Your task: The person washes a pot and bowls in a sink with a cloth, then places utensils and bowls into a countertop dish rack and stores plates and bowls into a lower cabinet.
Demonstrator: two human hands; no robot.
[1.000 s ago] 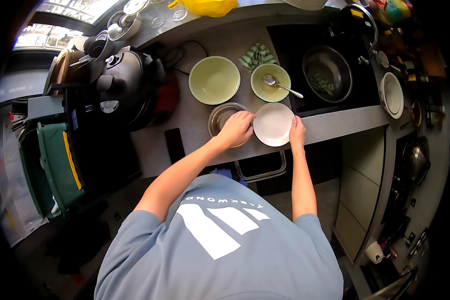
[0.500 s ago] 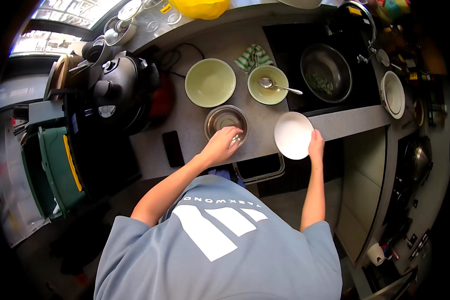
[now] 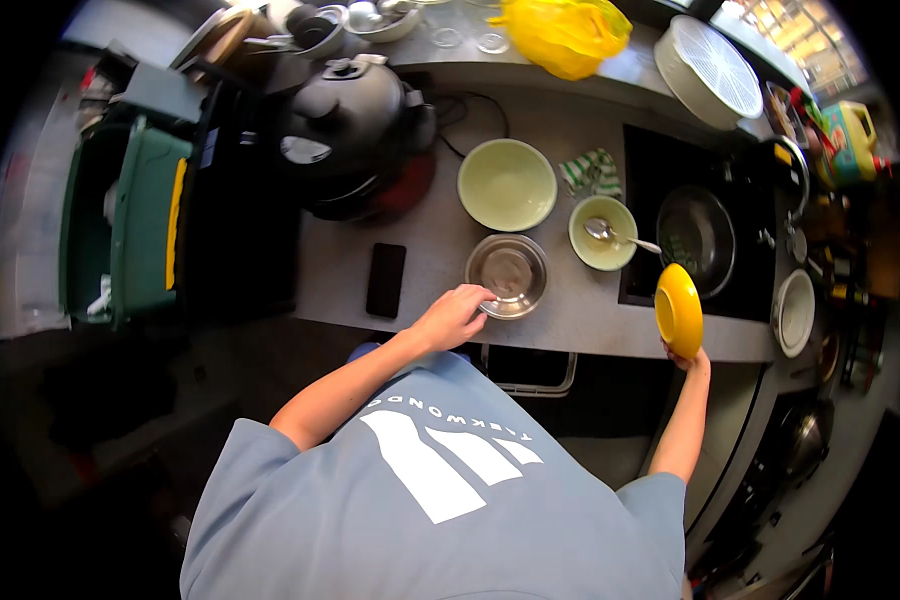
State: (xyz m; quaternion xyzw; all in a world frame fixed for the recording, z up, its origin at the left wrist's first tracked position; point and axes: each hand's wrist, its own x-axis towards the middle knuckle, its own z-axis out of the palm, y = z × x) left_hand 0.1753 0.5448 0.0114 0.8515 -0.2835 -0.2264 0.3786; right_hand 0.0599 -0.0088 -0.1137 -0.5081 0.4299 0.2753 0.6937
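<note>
Head view: showing a black phone (image 3: pixel 386 280) on the worktop (image 3: pixel 332 280) left of centre; holding the left hand (image 3: pixel 452 320) loosely bent at the near rim of the steel bowl (image 3: pixel 512 270) mid-frame, leaving unclear whether pinching anything; showing a spoon (image 3: pixel 598 229) in the small green bowl (image 3: pixel 598 256) right of centre; grasping the tilted yellow dish (image 3: pixel 679 312) with the right hand (image 3: pixel 695 362) at centre right.

Gap: phone (image 3: pixel 386 280) to stl bowl (image 3: pixel 510 272) | rear blkd: lg grn bowl (image 3: pixel 507 185)
</note>
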